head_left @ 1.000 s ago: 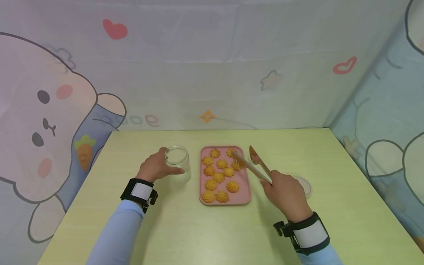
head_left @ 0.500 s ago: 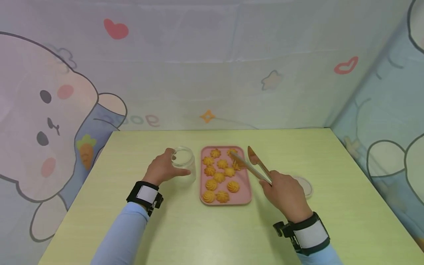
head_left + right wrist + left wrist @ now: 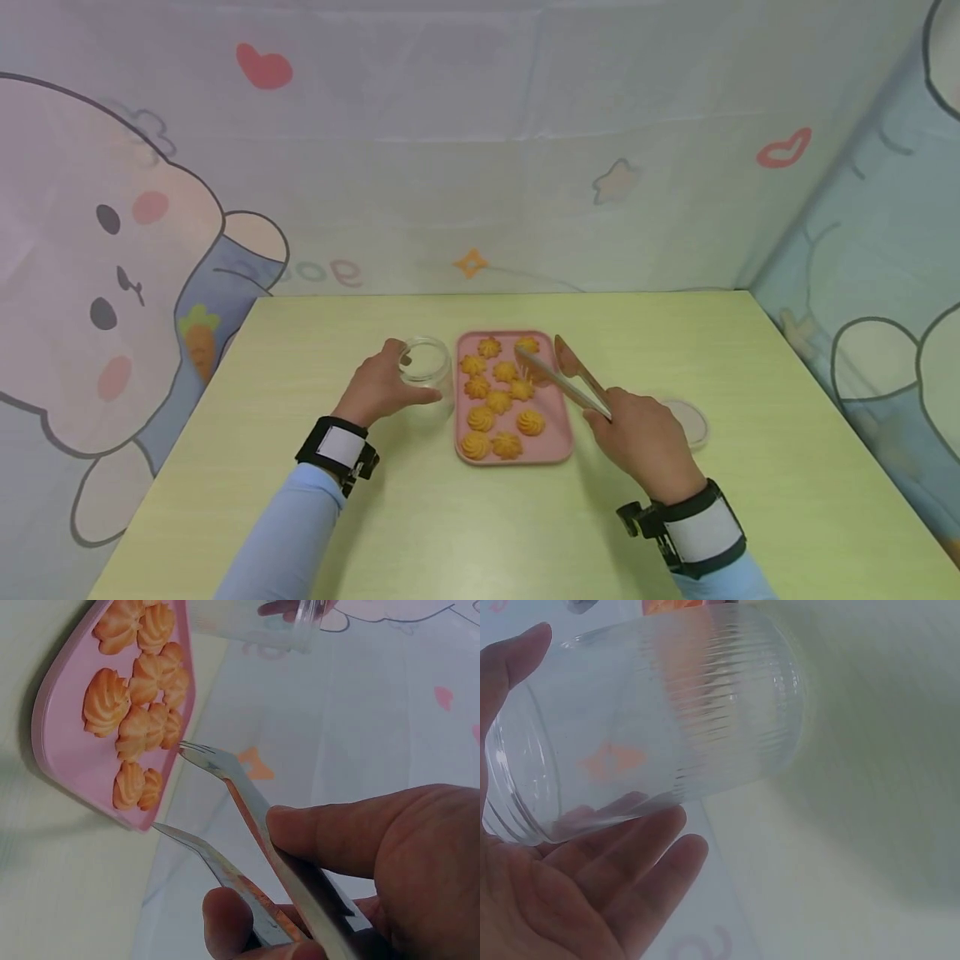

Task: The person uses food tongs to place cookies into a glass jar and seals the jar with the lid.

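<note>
My left hand (image 3: 378, 390) holds a clear glass jar (image 3: 426, 367) just left of the tray, thumb across its near side and fingers round the far side. In the left wrist view, the jar (image 3: 630, 712) has a ribbed lower wall and nothing inside. My right hand (image 3: 648, 437) grips metal tongs (image 3: 567, 388), thumb on one arm and fingers on the other. The tongs' ends stand apart over the tray's upper right, one end with fork tines, nothing between them. Several swirled golden cookies (image 3: 530, 422) lie on the pink tray (image 3: 553, 442).
A round whitish lid (image 3: 688, 422) lies on the table (image 3: 480, 533), partly behind my right hand. Printed cloth (image 3: 420, 167) hangs along the table's back edge and right side.
My left hand has carried the jar rightward, up close to the tray's left edge. The tongs have shifted slightly left over the tray.
</note>
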The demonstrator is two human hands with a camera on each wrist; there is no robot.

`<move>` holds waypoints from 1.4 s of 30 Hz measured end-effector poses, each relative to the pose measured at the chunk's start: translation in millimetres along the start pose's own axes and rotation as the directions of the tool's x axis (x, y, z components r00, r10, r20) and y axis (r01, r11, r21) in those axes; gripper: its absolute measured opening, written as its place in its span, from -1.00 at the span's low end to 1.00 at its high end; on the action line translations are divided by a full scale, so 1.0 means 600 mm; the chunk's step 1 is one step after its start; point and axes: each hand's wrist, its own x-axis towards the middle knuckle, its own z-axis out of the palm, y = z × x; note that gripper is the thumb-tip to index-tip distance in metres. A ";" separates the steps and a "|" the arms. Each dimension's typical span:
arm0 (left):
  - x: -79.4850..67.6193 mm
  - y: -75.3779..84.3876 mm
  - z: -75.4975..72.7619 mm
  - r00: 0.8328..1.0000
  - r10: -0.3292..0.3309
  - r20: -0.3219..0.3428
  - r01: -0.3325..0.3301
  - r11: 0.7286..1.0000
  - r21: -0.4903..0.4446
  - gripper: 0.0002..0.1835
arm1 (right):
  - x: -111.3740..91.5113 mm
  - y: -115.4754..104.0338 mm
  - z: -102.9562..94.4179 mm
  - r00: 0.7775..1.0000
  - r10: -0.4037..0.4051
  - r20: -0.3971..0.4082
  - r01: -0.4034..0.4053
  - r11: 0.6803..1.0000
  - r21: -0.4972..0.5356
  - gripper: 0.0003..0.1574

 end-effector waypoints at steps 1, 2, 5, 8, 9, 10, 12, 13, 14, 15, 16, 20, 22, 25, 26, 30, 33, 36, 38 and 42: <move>0.000 0.000 0.001 1.000 -0.001 0.003 0.001 1.000 -0.007 -0.02 | 0.000 0.000 0.000 1.000 0.000 0.002 0.000 1.000 0.001 -0.68; 0.000 -0.001 0.001 1.000 -0.002 0.007 0.002 1.000 -0.014 -0.02 | 0.000 0.000 0.000 1.000 0.001 0.005 -0.001 1.000 0.003 -0.68; 0.001 -0.001 0.002 1.000 -0.001 0.016 0.001 0.999 -0.034 -0.02 | 0.000 0.001 0.001 1.000 0.004 0.016 -0.004 1.000 0.012 -0.68; 0.002 -0.001 0.003 1.000 -0.004 0.016 0.004 0.999 -0.045 -0.04 | 0.000 0.002 0.002 1.000 0.002 0.029 -0.003 1.000 0.021 -0.66; 0.002 -0.001 0.003 1.000 -0.004 0.016 0.004 0.999 -0.046 -0.04 | 0.000 0.002 0.002 0.999 0.000 0.034 -0.001 1.000 0.020 -0.65; 0.002 -0.002 0.003 1.000 -0.004 0.015 0.004 0.999 -0.044 -0.05 | 0.000 0.001 0.002 0.999 0.000 0.039 -0.001 1.000 0.019 -0.63; 0.002 -0.003 0.004 1.000 -0.004 0.013 0.005 0.999 -0.041 -0.06 | -0.001 0.000 0.002 0.999 -0.007 0.049 0.007 1.000 0.014 -0.62; 0.003 -0.003 0.004 1.000 -0.004 0.013 0.004 0.999 -0.039 -0.06 | -0.001 0.000 0.002 0.999 -0.012 0.052 0.012 1.000 0.007 -0.62; 0.003 -0.004 0.005 1.000 -0.002 0.013 0.003 0.999 -0.039 -0.06 | -0.002 -0.001 0.001 0.998 -0.014 0.057 0.014 1.000 0.002 -0.62; 0.003 -0.004 0.005 1.000 0.000 0.013 0.000 0.999 -0.036 -0.06 | -0.002 -0.002 0.000 0.998 -0.016 0.062 0.016 1.000 -0.004 -0.63; 0.003 -0.005 0.005 1.000 0.002 0.012 -0.002 0.999 -0.035 -0.06 | -0.003 -0.003 -0.001 0.998 -0.017 0.064 0.018 1.000 -0.012 -0.63; 0.002 -0.006 0.005 1.000 0.008 0.010 -0.008 0.999 -0.032 -0.05 | -0.010 -0.006 -0.005 0.997 -0.022 0.070 0.026 0.998 -0.056 -0.67; 0.002 -0.006 0.005 1.000 0.010 0.007 -0.010 1.000 -0.030 -0.05 | -0.014 -0.007 -0.008 0.997 -0.031 0.068 0.037 0.996 -0.084 -0.68; 0.001 -0.006 0.005 1.000 0.012 0.004 -0.012 1.000 -0.023 -0.05 | -0.022 -0.007 -0.011 0.996 -0.048 0.073 0.056 0.991 -0.119 -0.68; 0.001 -0.006 0.005 1.000 0.013 0.003 -0.012 1.000 -0.019 -0.05 | -0.025 -0.007 -0.012 0.996 -0.054 0.075 0.063 0.990 -0.129 -0.68; 0.000 -0.005 0.005 1.000 0.014 0.005 -0.014 1.000 -0.015 -0.06 | -0.033 -0.007 -0.014 0.994 -0.062 0.086 0.075 0.985 -0.156 -0.69; 0.000 -0.004 0.006 1.000 0.014 0.006 -0.014 1.000 -0.018 -0.06 | -0.037 -0.006 -0.015 0.994 -0.061 0.086 0.075 0.983 -0.170 -0.68; -0.001 -0.004 0.005 1.000 0.016 0.006 -0.016 1.000 -0.019 -0.06 | -0.039 -0.005 -0.013 0.995 -0.062 0.084 0.077 0.980 -0.185 -0.67; -0.001 -0.004 0.005 1.000 0.013 0.006 -0.012 1.000 -0.017 -0.06 | -0.041 -0.004 -0.010 0.994 -0.068 0.081 0.082 0.978 -0.194 -0.67; -0.002 -0.003 0.005 1.000 0.007 0.007 -0.007 1.000 -0.013 -0.07 | -0.045 -0.005 -0.005 0.995 -0.081 0.056 0.092 0.968 -0.232 -0.64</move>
